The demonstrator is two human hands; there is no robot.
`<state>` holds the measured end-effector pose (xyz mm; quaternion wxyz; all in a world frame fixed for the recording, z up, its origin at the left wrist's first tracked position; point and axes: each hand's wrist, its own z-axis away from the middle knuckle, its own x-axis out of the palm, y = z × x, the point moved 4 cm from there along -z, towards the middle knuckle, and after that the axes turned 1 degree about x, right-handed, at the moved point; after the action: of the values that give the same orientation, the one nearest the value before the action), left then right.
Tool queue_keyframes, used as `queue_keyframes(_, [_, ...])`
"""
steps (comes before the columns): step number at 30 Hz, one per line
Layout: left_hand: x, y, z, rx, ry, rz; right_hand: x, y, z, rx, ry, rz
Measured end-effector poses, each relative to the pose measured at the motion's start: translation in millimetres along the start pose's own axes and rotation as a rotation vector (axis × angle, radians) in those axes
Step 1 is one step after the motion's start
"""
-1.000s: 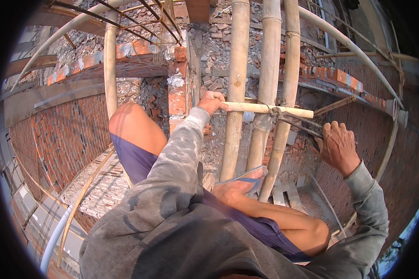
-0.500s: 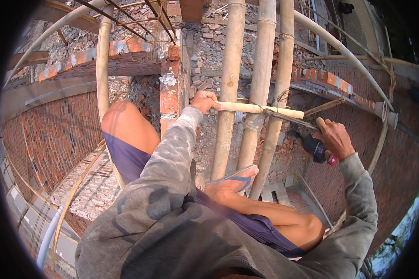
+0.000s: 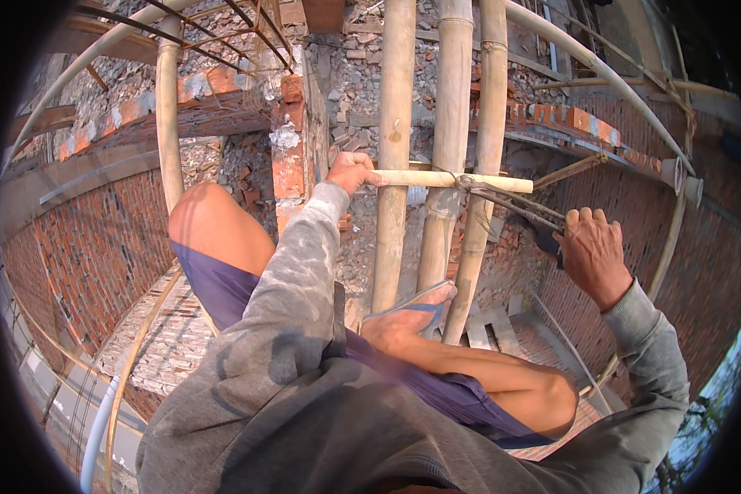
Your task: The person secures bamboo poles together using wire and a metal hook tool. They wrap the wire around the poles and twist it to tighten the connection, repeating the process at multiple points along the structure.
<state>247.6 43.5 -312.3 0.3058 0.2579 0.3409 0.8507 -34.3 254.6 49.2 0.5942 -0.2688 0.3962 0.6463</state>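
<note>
Pinching the left end of a stick (image 3: 424, 179) between thumb and fingers in the left hand (image 3: 352, 173), and gripping a long, thin tool (image 3: 519, 204) in the right hand (image 3: 594, 257), with fingers curled tight round its near end. Holding the stick crosswise, between the two hands, in front of a left pole (image 3: 393, 99), a middle pole (image 3: 451, 90) and a right pole (image 3: 491, 82). Looks partway along: dark wire (image 3: 461, 177) about the stick at the right edge of the middle pole, with the tool's far tip apparently on it. Too small there to tell whether tightly wound or only looped, or whether caught in the tip. Not yet free of hand or tool, so best judged unfinished. At the left pole, no wire to be made out; at the right pole, cannot tell. Juts past the right pole at the stick's loose end, into open air. Seems to have most room for moving on the right, well apart from the brick wall (image 3: 692, 263). Less on the left, with a brick pier (image 3: 288, 177) just beside the left hand and wrist. Only narrow gaps between the poles, over rubble (image 3: 354, 111) well below. Lower down, near the poles, a sandalled foot (image 3: 399, 325), limiting downward swings.
</note>
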Motion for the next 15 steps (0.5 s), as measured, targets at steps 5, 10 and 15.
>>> queue_keyframes(5, [-1.2,-2.7,-4.4,0.065,0.009,-0.036,17.4,3.5,4.3,0.311,-0.623,-0.704])
queue_keyframes(10, [0.5,-1.0,0.0,0.002,0.007,0.017,-3.0,-1.3,-2.6,0.135,-0.453,-0.708])
queue_keyframes(15, [1.0,3.9,0.4,0.028,0.009,0.009,6.2,-14.8,4.7,0.585,-0.936,-1.426])
